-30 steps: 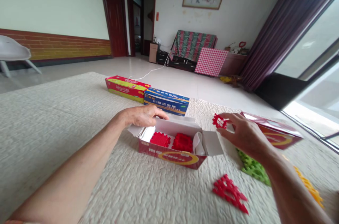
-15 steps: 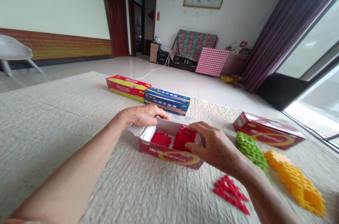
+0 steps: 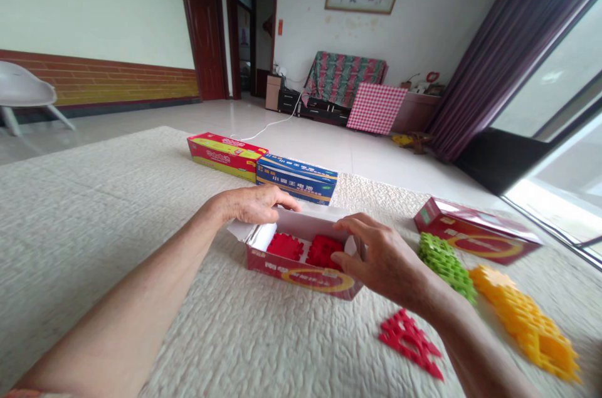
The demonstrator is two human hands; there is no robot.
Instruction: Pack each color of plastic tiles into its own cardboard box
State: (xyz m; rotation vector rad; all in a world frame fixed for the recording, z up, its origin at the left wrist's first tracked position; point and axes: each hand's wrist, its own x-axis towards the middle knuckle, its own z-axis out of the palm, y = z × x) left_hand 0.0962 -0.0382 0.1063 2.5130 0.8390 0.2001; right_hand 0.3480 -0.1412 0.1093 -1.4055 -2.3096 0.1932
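Note:
An open dark-red cardboard box point(image 3: 301, 276) with a white inside stands on the quilted cover before me. Two stacks of red interlocking plastic pieces lie in it, a left stack point(image 3: 285, 247) and a right stack point(image 3: 324, 251). My left hand point(image 3: 254, 204) grips the box's far left rim by the raised flap, fingers bent over the edge. Over the box's right end is my right hand point(image 3: 369, 247), thumb and fingers apart, the thumb tip close beside the right stack. More red pieces point(image 3: 408, 343) lie on the cover, nearer me and right of the box.
Green pieces point(image 3: 446, 267) and yellow pieces point(image 3: 527, 323) lie to the right. Behind them stands another dark-red box point(image 3: 475, 232). A blue box point(image 3: 297, 180) and a red-and-yellow box point(image 3: 226, 157) stand end to end beyond the open box.
The right red stack, tilted up in my right hand before, now lies flatter in the box, and the fingers have come away from it. My left hand stays put.

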